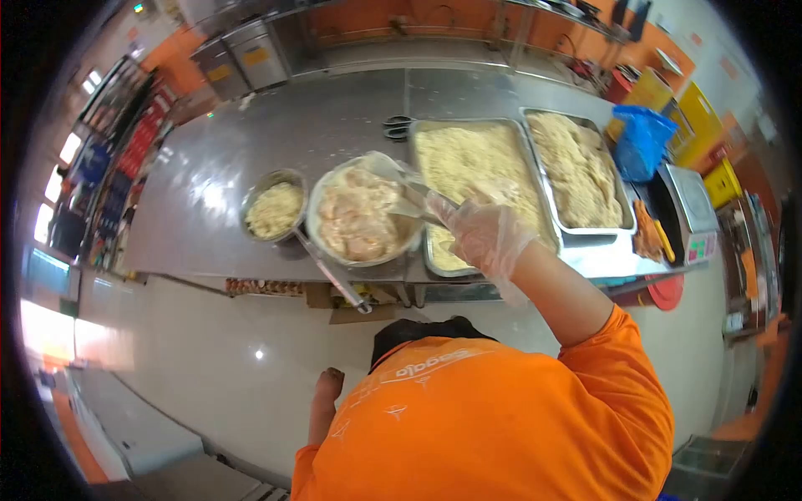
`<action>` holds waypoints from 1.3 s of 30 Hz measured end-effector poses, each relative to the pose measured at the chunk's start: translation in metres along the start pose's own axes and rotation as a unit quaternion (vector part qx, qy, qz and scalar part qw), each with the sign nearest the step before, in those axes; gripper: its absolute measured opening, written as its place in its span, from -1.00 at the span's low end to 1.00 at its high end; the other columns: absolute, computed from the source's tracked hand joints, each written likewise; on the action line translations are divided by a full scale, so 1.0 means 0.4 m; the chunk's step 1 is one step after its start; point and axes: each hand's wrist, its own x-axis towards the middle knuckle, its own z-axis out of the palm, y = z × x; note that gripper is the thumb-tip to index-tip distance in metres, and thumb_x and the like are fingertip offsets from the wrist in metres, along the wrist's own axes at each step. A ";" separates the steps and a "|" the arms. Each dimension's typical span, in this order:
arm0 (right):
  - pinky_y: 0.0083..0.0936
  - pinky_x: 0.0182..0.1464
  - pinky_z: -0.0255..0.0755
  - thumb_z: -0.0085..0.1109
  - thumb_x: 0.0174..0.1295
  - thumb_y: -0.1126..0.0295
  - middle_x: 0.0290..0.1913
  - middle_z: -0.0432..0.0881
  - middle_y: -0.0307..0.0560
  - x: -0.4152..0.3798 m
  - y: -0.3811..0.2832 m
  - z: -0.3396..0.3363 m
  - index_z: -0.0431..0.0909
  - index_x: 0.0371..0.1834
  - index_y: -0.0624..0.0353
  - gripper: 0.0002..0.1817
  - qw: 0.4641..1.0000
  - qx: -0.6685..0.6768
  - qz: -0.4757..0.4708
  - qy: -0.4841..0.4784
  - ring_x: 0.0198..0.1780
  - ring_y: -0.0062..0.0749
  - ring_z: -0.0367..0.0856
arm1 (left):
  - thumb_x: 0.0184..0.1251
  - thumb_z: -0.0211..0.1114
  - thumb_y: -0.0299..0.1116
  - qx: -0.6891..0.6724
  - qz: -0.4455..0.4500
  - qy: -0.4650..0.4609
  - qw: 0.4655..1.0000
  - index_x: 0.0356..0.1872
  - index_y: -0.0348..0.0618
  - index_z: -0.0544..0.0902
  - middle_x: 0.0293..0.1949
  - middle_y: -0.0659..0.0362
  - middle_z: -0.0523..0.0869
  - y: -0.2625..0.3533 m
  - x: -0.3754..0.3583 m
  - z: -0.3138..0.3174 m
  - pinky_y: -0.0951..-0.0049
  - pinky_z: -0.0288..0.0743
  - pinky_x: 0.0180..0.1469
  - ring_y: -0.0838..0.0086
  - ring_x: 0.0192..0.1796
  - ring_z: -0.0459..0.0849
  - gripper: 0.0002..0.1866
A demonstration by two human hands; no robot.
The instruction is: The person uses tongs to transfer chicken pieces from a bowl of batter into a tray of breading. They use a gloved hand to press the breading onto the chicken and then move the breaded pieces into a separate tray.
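Note:
My right hand [484, 234], in a clear plastic glove, grips metal tongs [415, 215] that reach over a white bowl [315, 224]. Their two arms are spread. Pieces of raw, wet-looking chicken [361, 217] fill this bowl. Beneath the gloved hand lies a metal tray [444, 269] of pale yellow crumbly coating [468, 154]. Away from the table, my left hand [331, 383] hangs low at my side, its fingers curled and apparently holding nothing.
Left of the bowl stands a strainer [332, 275] with crumbs, its handle jutting past the table edge. Black-handled scissors [398, 127] lie behind the tray. To the right are a second coating tray [576, 167], a blue bag [642, 142] and a scale [692, 200].

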 end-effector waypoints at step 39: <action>-0.43 0.00 0.44 0.13 0.12 0.00 -0.10 0.59 0.04 0.223 0.117 -0.027 0.52 -0.10 0.21 -0.51 0.864 0.470 -0.177 0.033 -0.11 -0.32 0.57 | 0.22 0.05 -0.18 -0.119 -0.180 -0.009 0.976 -0.25 -0.26 0.57 -0.23 -0.06 0.63 0.142 -0.338 0.410 0.24 0.49 -0.11 0.09 -0.09 0.58 -0.68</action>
